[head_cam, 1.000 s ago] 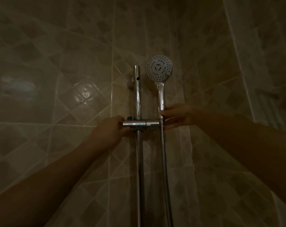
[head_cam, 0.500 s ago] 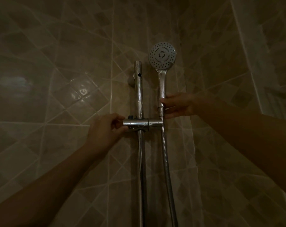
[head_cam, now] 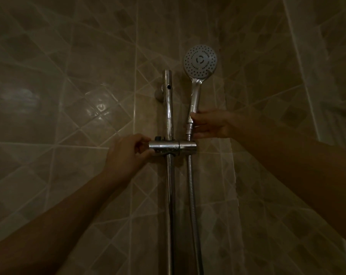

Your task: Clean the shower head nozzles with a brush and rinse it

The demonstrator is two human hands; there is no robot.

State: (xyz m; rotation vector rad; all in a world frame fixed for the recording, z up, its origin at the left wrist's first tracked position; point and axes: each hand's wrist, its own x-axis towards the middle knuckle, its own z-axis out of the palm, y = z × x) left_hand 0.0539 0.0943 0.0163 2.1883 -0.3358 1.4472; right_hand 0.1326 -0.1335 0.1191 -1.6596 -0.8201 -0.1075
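Shower head (head_cam: pixel 200 60) just above its holder (head_cam: pixel 172 146); cleaning not begun
My right hand (head_cam: pixel 209 124) grips the bottom of the handle (head_cam: pixel 195 100), head upright right of centre, hose (head_cam: pixel 192 185) running down through the holder; my left hand (head_cam: pixel 128 151) pinches the holder's left end on the rail (head_cam: pixel 168 104). No brush or water in sight, so I judge scrubbing and rinsing both remain

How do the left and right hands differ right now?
The left hand grips the bracket's left end; the right hand pinches the shower head's handle base. The left hand sits lower, the right hand higher. Both hold chrome fittings.
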